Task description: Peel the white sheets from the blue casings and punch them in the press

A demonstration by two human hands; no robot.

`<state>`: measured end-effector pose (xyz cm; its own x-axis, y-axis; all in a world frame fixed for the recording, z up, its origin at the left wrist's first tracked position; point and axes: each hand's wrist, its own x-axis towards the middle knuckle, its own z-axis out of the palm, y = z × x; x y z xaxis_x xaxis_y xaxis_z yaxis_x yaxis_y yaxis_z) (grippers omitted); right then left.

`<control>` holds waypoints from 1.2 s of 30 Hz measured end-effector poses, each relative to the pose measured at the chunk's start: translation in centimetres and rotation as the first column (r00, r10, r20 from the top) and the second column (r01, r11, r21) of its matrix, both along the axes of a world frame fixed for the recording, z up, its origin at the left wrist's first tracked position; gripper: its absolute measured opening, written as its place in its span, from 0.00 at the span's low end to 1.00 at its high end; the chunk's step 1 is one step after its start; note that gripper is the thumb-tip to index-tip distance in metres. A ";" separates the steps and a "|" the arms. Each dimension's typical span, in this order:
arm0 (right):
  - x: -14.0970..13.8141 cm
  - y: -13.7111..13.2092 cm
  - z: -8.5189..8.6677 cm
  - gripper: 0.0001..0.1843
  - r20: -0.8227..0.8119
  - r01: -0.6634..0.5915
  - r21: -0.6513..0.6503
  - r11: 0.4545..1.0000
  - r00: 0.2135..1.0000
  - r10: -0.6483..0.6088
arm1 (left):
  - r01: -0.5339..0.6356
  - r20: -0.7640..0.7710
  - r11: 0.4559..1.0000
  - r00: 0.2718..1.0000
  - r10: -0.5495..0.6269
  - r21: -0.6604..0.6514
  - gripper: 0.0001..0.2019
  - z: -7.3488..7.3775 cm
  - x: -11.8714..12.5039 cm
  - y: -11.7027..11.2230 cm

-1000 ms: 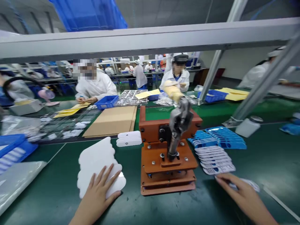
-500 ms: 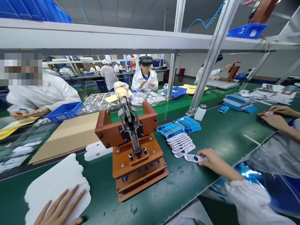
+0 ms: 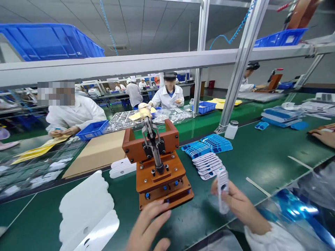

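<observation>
My right hand [image 3: 242, 207] is closed on a white oblong panel [image 3: 223, 184] with a dark oval window, tilted up on end above the green work surface. The panel is a little blurred. My left hand [image 3: 150, 226] has its fingers apart and holds nothing; its fingertips are at the front edge of an orange-brown clamp press [image 3: 161, 181] with a metal lever. Left of the press lies a fanned stack of white blank panels [image 3: 85, 205]. Behind my right hand are a row of printed white panels [image 3: 208, 164] and rows of blue film-covered panels [image 3: 202, 146].
A white bottle [image 3: 231, 130] stands by the metal post [image 3: 235, 76]. Behind the press are a cardboard box [image 3: 98, 153] and a blue bin [image 3: 92, 130]. A shelf rail [image 3: 157, 62] crosses above. A co-worker's hand [image 3: 324, 136] is at the right edge.
My left hand has left the white blank stack and moved right to the press. My right hand has lifted the printed panel off the surface and turned it on end. The view has shifted.
</observation>
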<state>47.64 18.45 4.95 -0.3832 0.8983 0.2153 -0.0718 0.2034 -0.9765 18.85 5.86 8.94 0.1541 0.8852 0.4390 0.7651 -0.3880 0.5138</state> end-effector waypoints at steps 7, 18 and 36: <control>-9.1 -3.2 3.0 0.16 -0.354 -0.386 -0.010 0.923 0.864 0.357 | 0.428 0.764 0.769 0.635 0.118 -0.475 0.33 1.1 6.0 2.9; -5.7 -2.6 4.7 0.17 -0.146 0.200 -0.040 0.979 0.968 -0.204 | -0.028 0.548 0.900 0.785 0.290 -0.435 0.18 1.2 4.3 2.2; -7.9 -2.2 2.3 0.22 -0.313 0.565 0.765 0.309 0.745 -0.589 | 0.068 0.621 0.879 0.733 0.277 -0.472 0.19 0.9 7.1 2.3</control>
